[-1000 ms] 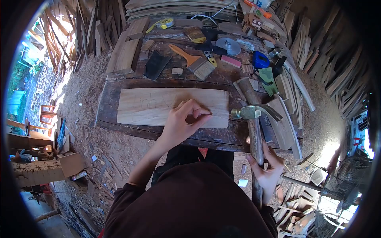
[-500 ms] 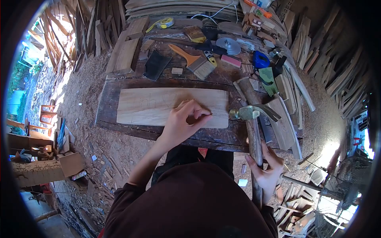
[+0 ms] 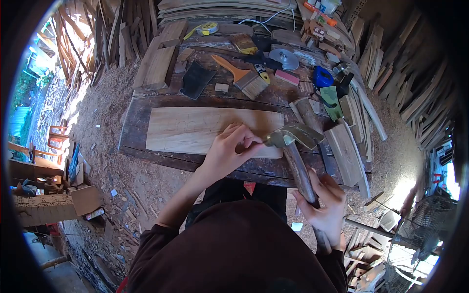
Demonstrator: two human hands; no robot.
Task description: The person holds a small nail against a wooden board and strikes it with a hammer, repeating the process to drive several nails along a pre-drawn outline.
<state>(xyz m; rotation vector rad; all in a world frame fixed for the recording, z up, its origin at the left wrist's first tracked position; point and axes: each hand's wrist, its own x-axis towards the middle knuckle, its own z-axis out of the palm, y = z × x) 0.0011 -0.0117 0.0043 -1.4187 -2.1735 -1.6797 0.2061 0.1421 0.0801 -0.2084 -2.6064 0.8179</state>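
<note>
A pale wooden board [image 3: 183,134] with faint pencil marks lies flat along the near edge of the dark workbench. Over its right half, my left hand [image 3: 228,150] is closed in a pinch; whatever sits between thumb and fingertip is too small to make out. My right hand [image 3: 323,207] is wrapped around the wooden handle of a claw hammer [image 3: 297,161]. The hammer's face is right beside my left fingertips, above the board, and its claw points to the right.
Behind the board are a paintbrush [image 3: 234,71], black sheet [image 3: 197,80], wood block [image 3: 222,87], pink block [image 3: 287,77], metal disc [image 3: 285,58] and blue tape measure [image 3: 322,76]. Wood strips [image 3: 344,154] lie at the right. A fan [image 3: 425,229] stands lower right.
The hammer has moved left, its head now at my left fingertips and its handle more tilted. My right hand has shifted slightly with it. My left hand keeps its pinch.
</note>
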